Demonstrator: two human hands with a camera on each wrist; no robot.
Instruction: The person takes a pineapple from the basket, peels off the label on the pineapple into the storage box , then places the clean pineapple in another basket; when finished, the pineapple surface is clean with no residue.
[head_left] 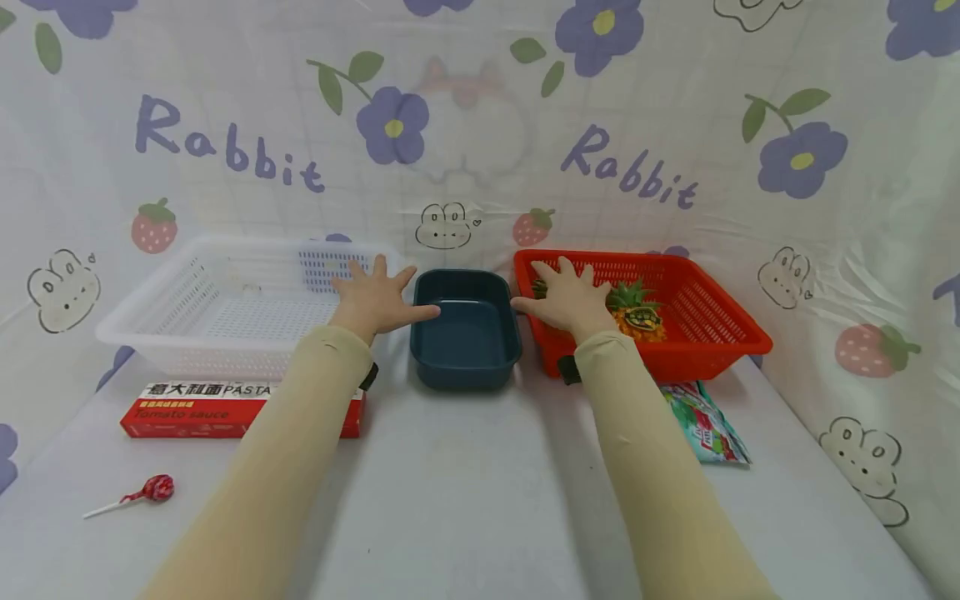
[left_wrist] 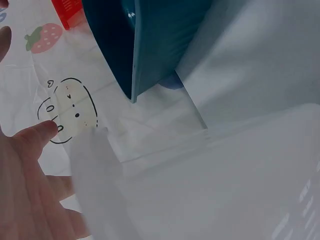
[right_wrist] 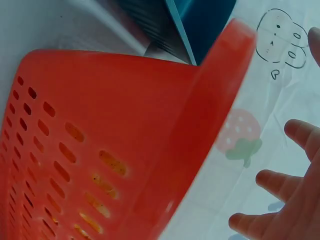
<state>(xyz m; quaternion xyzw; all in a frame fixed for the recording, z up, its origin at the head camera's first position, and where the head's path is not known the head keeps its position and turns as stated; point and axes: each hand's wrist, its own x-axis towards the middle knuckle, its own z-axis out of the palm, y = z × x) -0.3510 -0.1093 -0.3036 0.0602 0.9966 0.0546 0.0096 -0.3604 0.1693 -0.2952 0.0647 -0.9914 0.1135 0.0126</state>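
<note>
My left hand (head_left: 377, 301) is held out with spread fingers, between the white basket (head_left: 187, 354) and the dark teal bin (head_left: 465, 377). In the left wrist view its fingers (left_wrist: 35, 137) show beside the white basket's rim, holding nothing. My right hand (head_left: 567, 298), fingers likewise spread, overlaps the left end of the red basket (head_left: 705, 367) in the head view. Its fingers (right_wrist: 285, 182) appear beyond the red rim in the right wrist view, with nothing in them. A pineapple-like item (head_left: 637, 317) with green leaves lies in the red basket, partly hidden by the right hand.
A red and white pasta box (head_left: 195, 415) lies before the white basket, partly behind my left sleeve. Nearer on the left is a red lollipop (head_left: 158, 488). A green packet (head_left: 708, 429) lies before the red basket. A printed curtain (head_left: 480, 108) hangs behind.
</note>
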